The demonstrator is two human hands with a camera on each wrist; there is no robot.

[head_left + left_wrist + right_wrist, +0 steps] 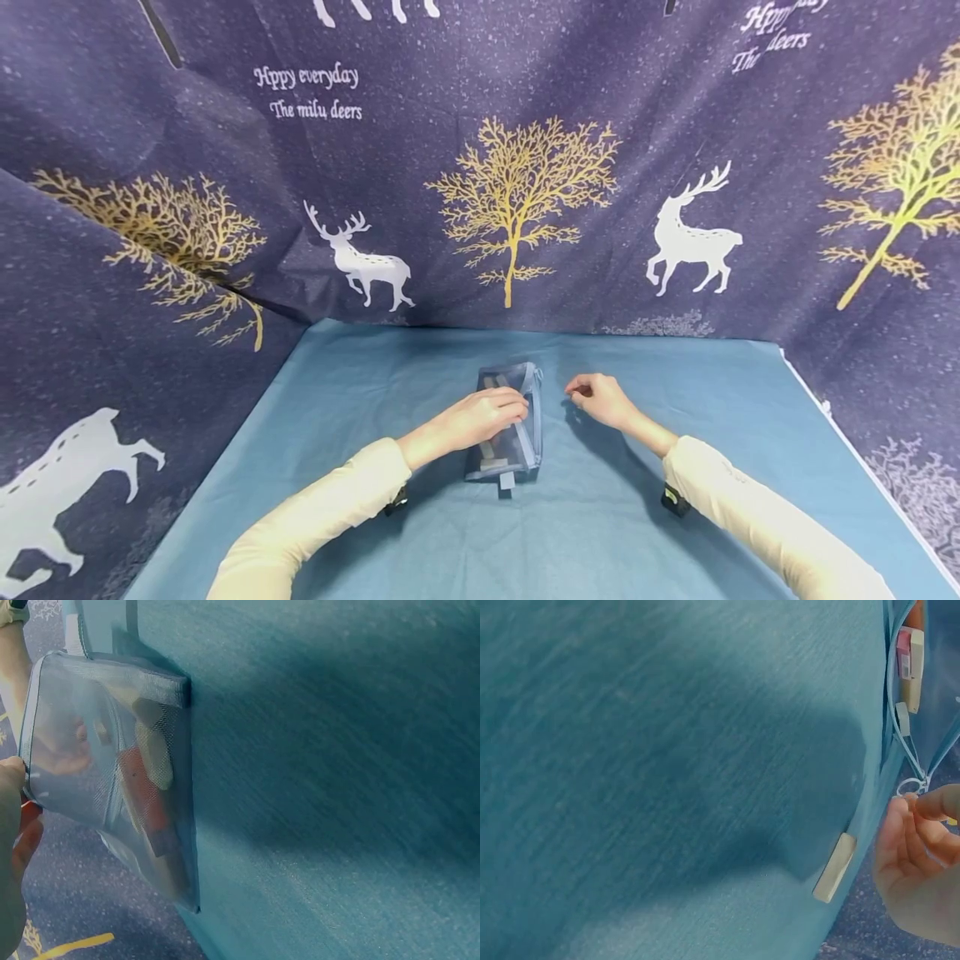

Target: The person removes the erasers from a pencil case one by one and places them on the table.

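Observation:
A blue mesh zip pouch (67,697) leans on the cloth, its zipped mouth parted. My left hand (491,412) grips the pouch's rim; in the left wrist view its thumb lies at the edge, a reddish patch just below. Inside show several pale blocks (154,754), a red-brown block (142,791) and a pink block (905,656). My right hand (603,400) hovers right of the pouch, fingers loosely curled, nothing visible in them. In the right wrist view its fingertips overlap the zip's ring pull (910,786), but the head view shows a gap. A pale block (835,868) lies near that hand.
A blue cloth (360,383) covers the table. Behind it and at the sides hangs a dark blue curtain (465,100) printed with deer and gold trees. A pale tab (507,481) sticks out at the pouch's near end.

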